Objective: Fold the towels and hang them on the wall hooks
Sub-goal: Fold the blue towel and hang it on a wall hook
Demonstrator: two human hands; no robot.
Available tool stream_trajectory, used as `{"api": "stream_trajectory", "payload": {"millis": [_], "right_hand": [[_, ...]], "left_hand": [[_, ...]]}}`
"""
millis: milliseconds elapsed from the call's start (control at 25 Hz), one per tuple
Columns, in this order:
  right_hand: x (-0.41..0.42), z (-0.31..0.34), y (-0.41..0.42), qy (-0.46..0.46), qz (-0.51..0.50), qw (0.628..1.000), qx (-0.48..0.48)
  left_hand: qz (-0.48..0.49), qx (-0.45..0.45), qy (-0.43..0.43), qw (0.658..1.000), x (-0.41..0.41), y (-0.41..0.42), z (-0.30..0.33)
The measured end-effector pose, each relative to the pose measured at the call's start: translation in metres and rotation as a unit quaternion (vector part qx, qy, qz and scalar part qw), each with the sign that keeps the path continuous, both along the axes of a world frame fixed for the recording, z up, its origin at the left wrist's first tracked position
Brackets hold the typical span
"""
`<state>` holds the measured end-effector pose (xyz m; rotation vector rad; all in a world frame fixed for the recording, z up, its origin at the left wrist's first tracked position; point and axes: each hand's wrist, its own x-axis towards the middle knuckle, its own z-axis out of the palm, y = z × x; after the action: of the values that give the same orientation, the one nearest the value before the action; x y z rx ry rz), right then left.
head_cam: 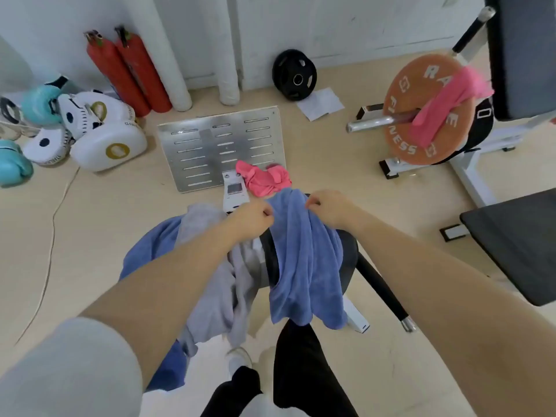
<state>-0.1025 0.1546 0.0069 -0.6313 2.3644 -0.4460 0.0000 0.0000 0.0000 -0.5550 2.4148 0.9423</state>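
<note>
Both hands are up in front, each pinching the top edge of the same blue towel [304, 254] — the left hand [252, 219] grips the near-left corner with curled fingers, the right hand [326, 207] grips the other corner, fingers curled as well. Between them the towel hangs down in loose folds over a dark round stool [350, 260], its lower edge reaching toward the person's black trouser legs.

Left of it, under the left forearm, a grey towel [216, 296] lies crumpled on the stool, and a second blue towel [150, 251] spills off the stool's left side toward the floor. A pink towel [263, 177] sits bunched just beyond the hands, at the lower edge of a slotted metal plate [222, 152] on the floor. Another pink towel [448, 103] is draped over the bar of an orange weight plate [418, 115] at the right.

Against the far wall stand two red fire extinguishers [129, 70] — beside them white and teal boxing gloves [90, 136] lie in a heap. A black weight plate [294, 75] leans on the wall.
</note>
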Motion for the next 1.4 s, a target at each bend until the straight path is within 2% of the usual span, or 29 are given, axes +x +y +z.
{"api": "stream_trajectory", "payload": {"millis": [160, 360, 480, 560, 640, 760, 880, 960, 1040, 1120, 1200, 1320, 1400], "right_hand": [[-0.042, -0.011, -0.011, -0.021, 0.065, 0.998, 0.007], [-0.085, -0.026, -0.017, -0.037, 0.128, 0.990, 0.041], [-0.091, -0.029, -0.017, -0.050, 0.138, 0.988, 0.049], [-0.095, -0.021, -0.020, -0.054, 0.107, 0.993, 0.005], [-0.097, 0.000, -0.026, -0.059, 0.052, 0.994, -0.076], [-0.094, 0.049, -0.035, -0.034, -0.052, 0.975, -0.212], [-0.080, 0.098, -0.040, 0.004, -0.129, 0.925, -0.358], [-0.068, 0.122, -0.044, -0.006, -0.146, 0.893, -0.426], [-0.054, 0.136, -0.044, -0.030, -0.115, 0.899, -0.420], [-0.038, 0.139, -0.043, -0.038, -0.055, 0.919, -0.389], [-0.019, 0.139, -0.046, 0.003, -0.017, 0.934, -0.357], [0.010, 0.138, -0.054, 0.052, -0.030, 0.932, -0.356], [0.029, 0.136, -0.059, -0.018, -0.073, 0.914, -0.400]], "left_hand": [[0.037, -0.049, -0.085, 0.995, -0.031, 0.010, -0.020], [0.028, -0.021, -0.165, 0.986, -0.058, 0.021, -0.028], [0.111, 0.046, -0.202, 0.972, -0.068, 0.025, -0.021], [0.260, 0.154, -0.151, 0.941, -0.083, 0.023, -0.003], [0.347, 0.224, -0.036, 0.910, -0.100, 0.016, 0.028], [0.364, 0.269, 0.144, 0.880, -0.119, 0.003, 0.081], [0.375, 0.384, 0.284, 0.794, -0.119, 0.000, 0.134], [0.350, 0.421, 0.328, 0.770, -0.107, 0.001, 0.152], [0.319, 0.423, 0.335, 0.779, -0.091, 0.002, 0.155], [0.285, 0.383, 0.306, 0.824, -0.071, 0.003, 0.156], [0.254, 0.348, 0.279, 0.858, -0.048, 0.000, 0.157], [0.234, 0.320, 0.291, 0.871, -0.014, -0.005, 0.161], [0.203, 0.202, 0.341, 0.896, 0.008, -0.008, 0.161]]}}
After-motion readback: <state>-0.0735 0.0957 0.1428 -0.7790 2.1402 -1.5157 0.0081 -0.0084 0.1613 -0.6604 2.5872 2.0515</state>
